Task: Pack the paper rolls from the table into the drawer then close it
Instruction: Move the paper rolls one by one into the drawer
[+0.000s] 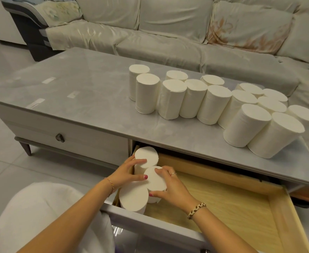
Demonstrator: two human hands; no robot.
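Note:
The wooden drawer (232, 203) of the grey coffee table (77, 84) is pulled open. Three white paper rolls stand upright at its left end: a back roll (147, 155), a middle roll (154, 181) and a front roll (133, 197). My left hand (126, 172) rests its fingers on the back roll's top, its thumb touching the middle roll. My right hand (170, 187) grips the middle roll from the right. Several more white rolls (204, 99) stand upright on the tabletop, to the right.
A closed drawer with a dark knob (60, 138) is at the table's left. A covered sofa (168, 33) runs behind the table. Most of the open drawer's floor to the right of the rolls is bare wood. My white-clothed knee (31, 216) is at the bottom left.

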